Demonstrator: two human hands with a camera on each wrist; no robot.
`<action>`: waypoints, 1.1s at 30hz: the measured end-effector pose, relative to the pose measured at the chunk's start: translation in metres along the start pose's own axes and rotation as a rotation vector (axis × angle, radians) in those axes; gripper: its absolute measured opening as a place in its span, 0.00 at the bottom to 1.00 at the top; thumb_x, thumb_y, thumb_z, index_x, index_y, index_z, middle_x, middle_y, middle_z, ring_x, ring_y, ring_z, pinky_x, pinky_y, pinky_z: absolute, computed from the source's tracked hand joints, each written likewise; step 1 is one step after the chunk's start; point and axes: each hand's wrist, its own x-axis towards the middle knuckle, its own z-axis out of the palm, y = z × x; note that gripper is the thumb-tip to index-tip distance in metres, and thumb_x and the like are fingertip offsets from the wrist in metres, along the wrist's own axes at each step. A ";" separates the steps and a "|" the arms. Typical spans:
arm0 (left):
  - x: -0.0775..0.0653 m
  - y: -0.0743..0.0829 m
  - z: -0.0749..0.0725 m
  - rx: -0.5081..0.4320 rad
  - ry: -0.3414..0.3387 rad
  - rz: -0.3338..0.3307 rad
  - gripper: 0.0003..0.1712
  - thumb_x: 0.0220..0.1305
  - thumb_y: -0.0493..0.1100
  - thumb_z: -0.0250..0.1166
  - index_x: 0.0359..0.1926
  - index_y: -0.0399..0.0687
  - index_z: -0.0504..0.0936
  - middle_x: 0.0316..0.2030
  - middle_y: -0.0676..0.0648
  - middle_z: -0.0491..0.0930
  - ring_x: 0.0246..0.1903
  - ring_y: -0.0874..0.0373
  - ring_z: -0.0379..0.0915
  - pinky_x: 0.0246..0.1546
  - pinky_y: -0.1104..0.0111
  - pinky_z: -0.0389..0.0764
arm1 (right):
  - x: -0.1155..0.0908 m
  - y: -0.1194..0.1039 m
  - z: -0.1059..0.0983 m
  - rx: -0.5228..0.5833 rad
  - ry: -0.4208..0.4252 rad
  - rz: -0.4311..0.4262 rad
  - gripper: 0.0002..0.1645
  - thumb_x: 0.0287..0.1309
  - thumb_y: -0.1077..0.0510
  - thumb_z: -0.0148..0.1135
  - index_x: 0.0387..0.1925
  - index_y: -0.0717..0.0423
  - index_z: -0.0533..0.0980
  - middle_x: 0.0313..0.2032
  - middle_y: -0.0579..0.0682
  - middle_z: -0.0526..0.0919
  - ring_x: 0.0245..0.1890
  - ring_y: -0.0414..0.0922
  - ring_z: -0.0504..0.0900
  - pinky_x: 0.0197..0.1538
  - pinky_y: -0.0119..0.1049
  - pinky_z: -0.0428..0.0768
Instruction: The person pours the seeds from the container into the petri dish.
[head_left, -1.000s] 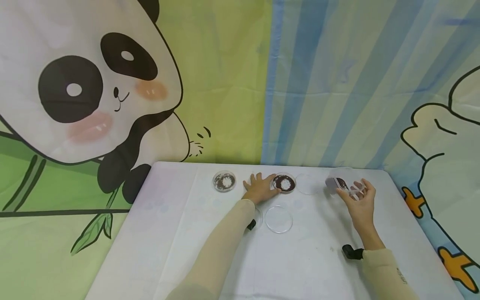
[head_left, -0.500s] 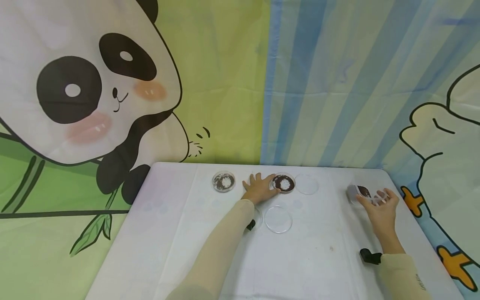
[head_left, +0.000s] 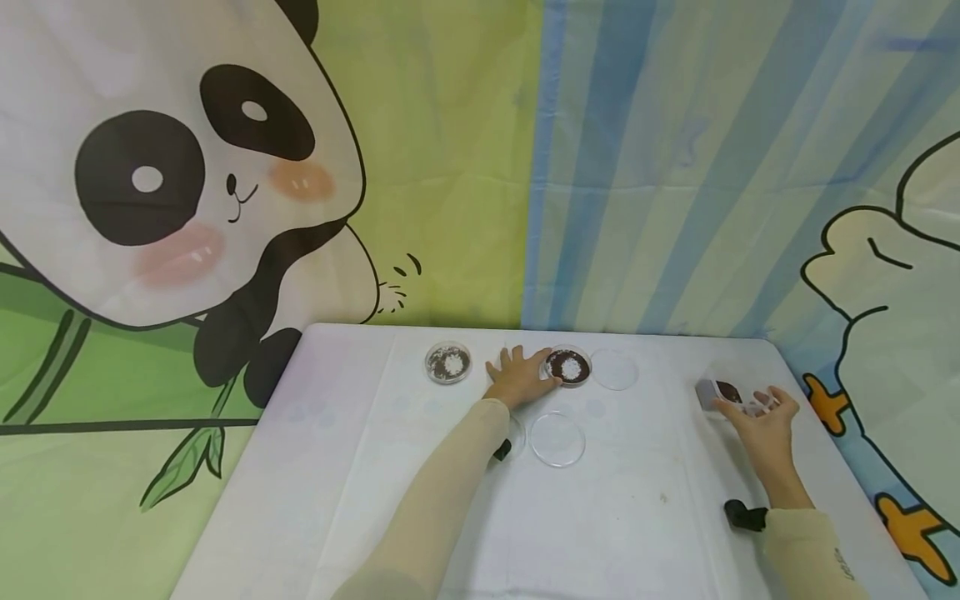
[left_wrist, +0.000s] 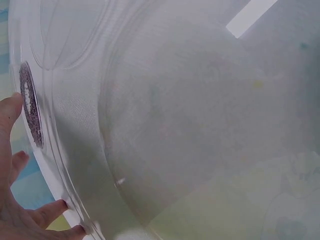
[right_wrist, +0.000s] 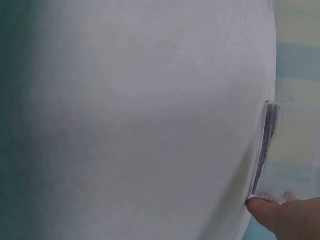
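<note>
At the back of the white table my left hand [head_left: 519, 377] lies with its fingers spread. Its thumb and index finger touch the left edge of a round clear petri dish [head_left: 567, 367] holding dark crumbly soil with a white patch in the middle. The left wrist view shows the thumb against that dish [left_wrist: 31, 107]. Toward the table's right side, my right hand [head_left: 765, 429] grips a small clear plastic box [head_left: 720, 394] by its near end. Dark soil sits inside the box, which appears edge-on in the right wrist view, with the thumb [right_wrist: 277, 215] against its side.
A second petri dish [head_left: 447, 363] with dark soil and white material sits left of my left hand. Clear round lids lie right of the touched dish [head_left: 615, 369] and in front of it [head_left: 557, 439]; another clear disc is partly hidden by the left sleeve [head_left: 457, 483].
My right hand has carried the plastic box to the right, away from the petri dishes, and then lowered slightly. My left hand has stayed in place at the dish.
</note>
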 end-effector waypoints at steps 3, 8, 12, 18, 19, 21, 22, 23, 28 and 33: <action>0.000 0.000 -0.001 0.003 -0.001 0.001 0.41 0.65 0.71 0.59 0.76 0.74 0.60 0.74 0.37 0.55 0.73 0.30 0.41 0.63 0.29 0.43 | 0.000 0.000 0.001 0.014 -0.018 -0.022 0.69 0.59 0.42 0.70 0.76 0.43 0.25 0.76 0.64 0.43 0.71 0.61 0.52 0.69 0.50 0.61; 0.001 0.000 -0.002 0.009 0.001 -0.003 0.41 0.64 0.71 0.59 0.76 0.74 0.60 0.73 0.36 0.55 0.73 0.30 0.41 0.63 0.29 0.45 | 0.001 -0.005 0.002 0.023 0.011 -0.062 0.71 0.59 0.44 0.71 0.77 0.41 0.24 0.78 0.61 0.35 0.75 0.62 0.45 0.72 0.59 0.52; 0.001 -0.001 -0.001 0.020 0.000 -0.008 0.41 0.65 0.72 0.58 0.76 0.74 0.60 0.73 0.36 0.55 0.73 0.31 0.41 0.63 0.29 0.45 | 0.000 -0.015 0.004 -0.028 0.117 -0.144 0.68 0.57 0.45 0.73 0.79 0.45 0.32 0.78 0.55 0.39 0.77 0.55 0.42 0.73 0.57 0.49; 0.002 -0.002 0.000 0.007 -0.003 -0.007 0.41 0.65 0.72 0.58 0.76 0.75 0.59 0.74 0.37 0.54 0.73 0.30 0.40 0.63 0.28 0.44 | -0.010 -0.039 0.010 -0.104 0.163 -0.367 0.60 0.58 0.53 0.73 0.79 0.53 0.45 0.77 0.55 0.49 0.76 0.52 0.47 0.74 0.52 0.46; 0.003 -0.002 0.000 0.004 -0.005 -0.006 0.41 0.65 0.72 0.58 0.76 0.75 0.59 0.74 0.37 0.54 0.73 0.30 0.40 0.63 0.28 0.44 | -0.013 -0.045 0.012 -0.117 0.155 -0.410 0.58 0.57 0.54 0.73 0.79 0.55 0.47 0.76 0.56 0.51 0.76 0.53 0.48 0.74 0.53 0.46; 0.003 -0.002 0.001 0.004 -0.004 -0.005 0.41 0.65 0.72 0.58 0.76 0.76 0.59 0.74 0.37 0.54 0.73 0.30 0.40 0.63 0.28 0.43 | -0.017 -0.054 0.017 -0.132 0.117 -0.479 0.57 0.57 0.55 0.74 0.78 0.56 0.49 0.75 0.59 0.52 0.75 0.56 0.49 0.74 0.51 0.51; 0.004 -0.002 0.001 0.004 -0.003 -0.004 0.41 0.65 0.72 0.58 0.76 0.76 0.59 0.74 0.37 0.54 0.73 0.31 0.40 0.63 0.28 0.43 | -0.018 -0.058 0.019 -0.142 0.094 -0.516 0.57 0.57 0.55 0.74 0.78 0.56 0.50 0.74 0.61 0.53 0.74 0.58 0.51 0.72 0.53 0.54; 0.003 -0.002 0.001 0.004 -0.004 -0.005 0.41 0.64 0.72 0.58 0.76 0.76 0.59 0.74 0.37 0.54 0.73 0.31 0.40 0.63 0.28 0.43 | -0.019 -0.062 0.023 -0.148 0.067 -0.550 0.57 0.56 0.56 0.75 0.78 0.57 0.51 0.74 0.62 0.54 0.73 0.60 0.52 0.71 0.56 0.56; 0.001 0.000 -0.001 0.006 -0.007 -0.004 0.41 0.65 0.72 0.58 0.76 0.75 0.59 0.74 0.37 0.54 0.73 0.31 0.40 0.63 0.29 0.44 | -0.018 -0.072 0.042 -0.166 -0.070 -0.640 0.58 0.55 0.55 0.76 0.78 0.57 0.51 0.72 0.67 0.55 0.71 0.67 0.53 0.64 0.71 0.56; -0.002 0.001 -0.002 0.009 0.000 -0.002 0.41 0.65 0.71 0.59 0.76 0.74 0.60 0.73 0.37 0.55 0.73 0.31 0.41 0.63 0.29 0.45 | -0.008 -0.073 0.063 -0.222 -0.204 -0.600 0.61 0.55 0.48 0.76 0.78 0.58 0.48 0.73 0.68 0.51 0.72 0.69 0.51 0.63 0.72 0.55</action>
